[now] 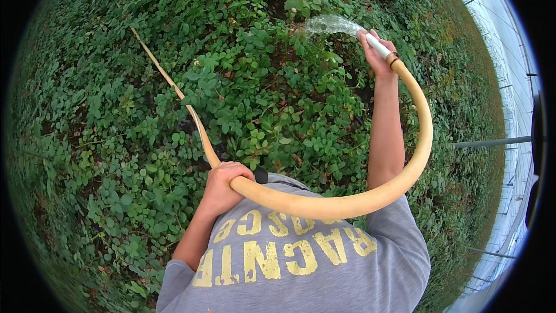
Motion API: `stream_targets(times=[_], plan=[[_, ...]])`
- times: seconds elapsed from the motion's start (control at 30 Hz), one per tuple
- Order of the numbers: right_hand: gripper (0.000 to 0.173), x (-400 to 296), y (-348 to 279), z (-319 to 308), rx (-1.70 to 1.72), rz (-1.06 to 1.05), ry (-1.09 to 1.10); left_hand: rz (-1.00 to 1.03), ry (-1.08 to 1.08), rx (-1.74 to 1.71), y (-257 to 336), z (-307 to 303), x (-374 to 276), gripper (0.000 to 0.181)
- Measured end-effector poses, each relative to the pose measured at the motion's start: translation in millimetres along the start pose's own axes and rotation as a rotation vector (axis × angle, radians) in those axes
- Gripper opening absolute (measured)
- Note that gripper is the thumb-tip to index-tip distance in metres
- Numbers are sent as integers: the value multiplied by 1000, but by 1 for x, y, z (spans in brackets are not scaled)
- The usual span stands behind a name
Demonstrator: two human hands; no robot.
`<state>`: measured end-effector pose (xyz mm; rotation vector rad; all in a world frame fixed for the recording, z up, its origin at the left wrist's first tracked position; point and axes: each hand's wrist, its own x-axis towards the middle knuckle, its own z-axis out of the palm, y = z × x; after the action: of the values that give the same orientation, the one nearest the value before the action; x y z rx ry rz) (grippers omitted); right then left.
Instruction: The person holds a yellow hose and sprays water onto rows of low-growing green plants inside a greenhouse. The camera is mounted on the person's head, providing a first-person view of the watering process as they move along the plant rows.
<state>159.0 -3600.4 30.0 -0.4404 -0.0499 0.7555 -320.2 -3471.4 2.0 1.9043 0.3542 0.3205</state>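
Note:
A thick pale yellow hose point(339, 207) curves in front of my chest in a wide loop. Low in the middle, my left hand point(228, 184) is closed around it near my waist. At the upper right my right hand point(377, 54) holds the white pipe end point(378, 45) of the hose, with the thumb and fingers at its mouth. Water point(332, 24) sprays from that mouth towards the left onto the leaves. A dark band point(393, 59) sits where the hose meets the white pipe. Beyond my left hand the hose runs to the upper left over the plants.
Dense, low green leafy plants point(260, 108) surround me, with brown leaves and dark soil between them. Along the right rim runs pale translucent sheeting point(508, 74) with thin frame bars. A grey pole point(491, 142) reaches from there towards the plants.

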Motion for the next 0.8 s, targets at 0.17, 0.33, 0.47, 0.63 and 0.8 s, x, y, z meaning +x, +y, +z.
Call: stream_targets(times=[0.17, 0.33, 0.47, 0.63, 0.8], plan=[[59, 2, -1, -19, -61, 1, 129, -24, 20, -8, -5, -1, 3, 13], [49, -51, -37, -86, -137, -107, 351, -71, -17, -39, -11, -1, 14, 14], [37, -119, -77, -154, -284, -262, 510, -111, -78, -34, -10, 3, 27, 15], [22, -206, -53, -108, -999, -569, 705, -143, -149, -8, -9, 12, 45, 12], [27, -322, -45, -51, -900, -851, 643, -64, -310, -34, -5, 28, 55, 11]])
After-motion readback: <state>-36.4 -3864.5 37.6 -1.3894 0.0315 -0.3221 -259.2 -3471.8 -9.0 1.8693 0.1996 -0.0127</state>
